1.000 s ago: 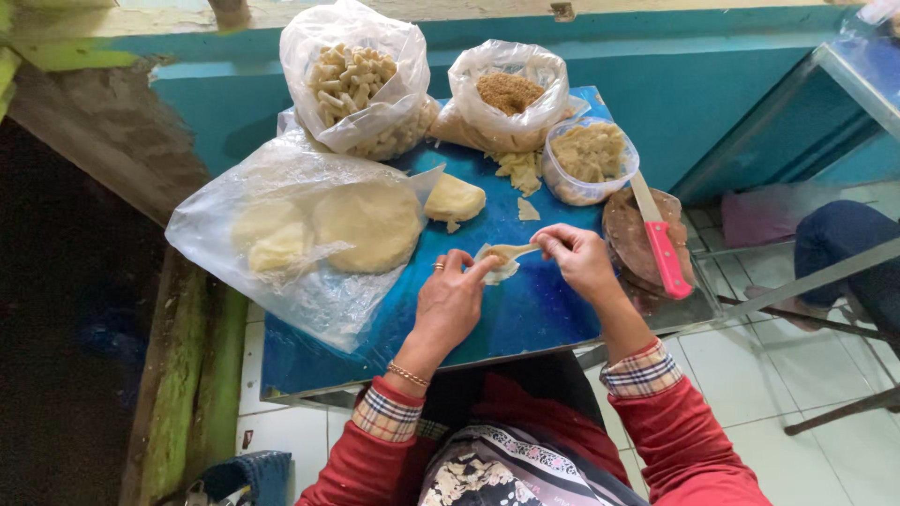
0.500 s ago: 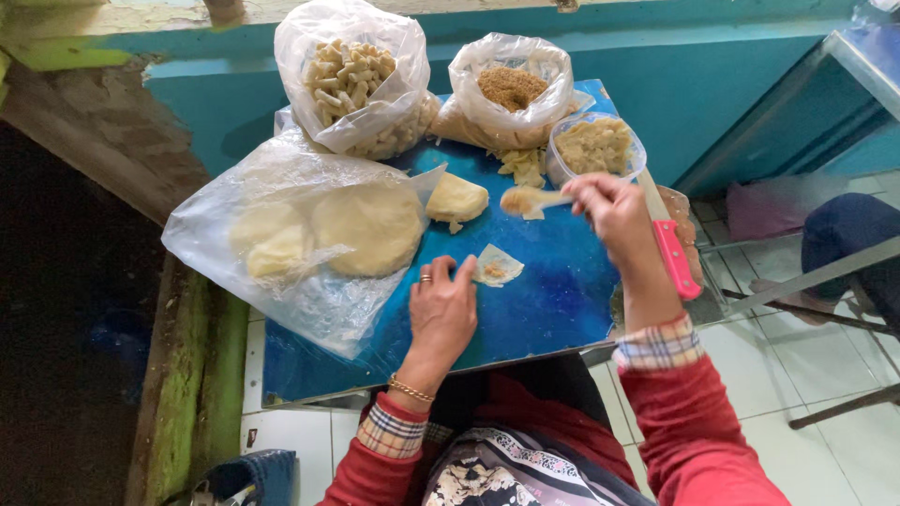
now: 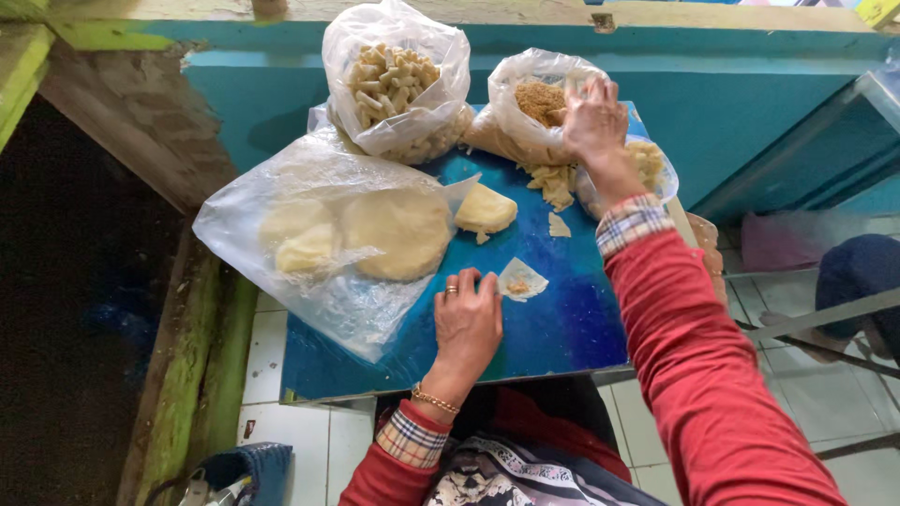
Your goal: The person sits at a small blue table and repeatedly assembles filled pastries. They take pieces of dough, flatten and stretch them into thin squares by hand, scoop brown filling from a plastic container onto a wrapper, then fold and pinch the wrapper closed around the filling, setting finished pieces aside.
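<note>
Blue covers the small work board (image 3: 562, 328), and nearly everything on it sits within arm's reach of the person at its near edge. A thin, pale dough wrapper (image 3: 521, 278) lies flat on the blue surface with a small dab of brownish filling at its middle, just beside the fingertips of the left hand (image 3: 467, 323). That hand rests palm down, fingers together and slightly curled, the forefinger touching or nearly touching the wrapper's left edge, probably to keep the light sheet from sliding. The right hand (image 3: 592, 120) reaches far forward to the open plastic bag of brown crumbly filling (image 3: 539, 98) at the back of the board; its fingers are bunched downward at the bag's mouth, but whether they pinch any filling cannot be told. Under that wrist sits another bag holding pale yellow bits (image 3: 647, 159), partly hidden by the sleeve. The bags stand open-mouthed, which keeps their contents easy to dip into. At the back left a bag of short, rolled finished pieces (image 3: 394, 84) stands apart from the raw stock. A wedge of dough (image 3: 485, 208) lies near the centre, and flat dough rounds (image 3: 394, 230) stay under loose clear plastic, likely against drying.
</note>
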